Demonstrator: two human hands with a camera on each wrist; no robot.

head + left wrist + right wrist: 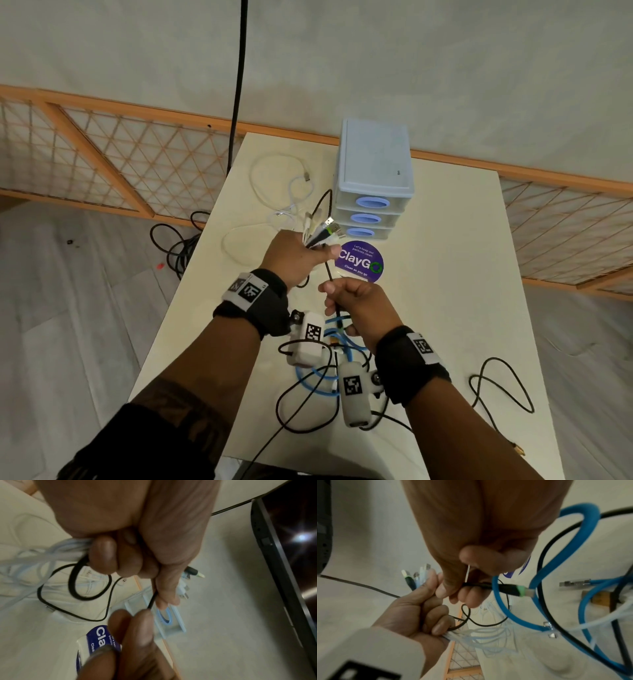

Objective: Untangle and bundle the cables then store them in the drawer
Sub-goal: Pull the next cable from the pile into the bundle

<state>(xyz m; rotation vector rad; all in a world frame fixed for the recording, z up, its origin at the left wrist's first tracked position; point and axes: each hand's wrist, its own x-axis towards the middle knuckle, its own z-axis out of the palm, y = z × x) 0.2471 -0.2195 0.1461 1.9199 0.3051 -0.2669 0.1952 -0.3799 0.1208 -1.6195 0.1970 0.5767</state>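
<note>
My left hand (294,255) grips a bunch of cable ends, white and black, with their USB plugs (323,228) fanning out above the fist; the same plugs (416,577) show in the right wrist view. My right hand (352,305) pinches a thin black cable (329,270) just below the left hand. That cable's plug with a green collar (517,590) sticks out past the right fingers. White cables (270,185) trail from the left fist over the far table. A blue cable (329,363) lies coiled under my wrists. The pale blue three-drawer box (373,178) stands at the back, all drawers closed.
A round purple ClayGo sticker (359,262) lies on the white table (462,274) in front of the drawers. A black cable loop (500,387) lies at the right near the table edge. Black cords (178,246) lie on the floor to the left.
</note>
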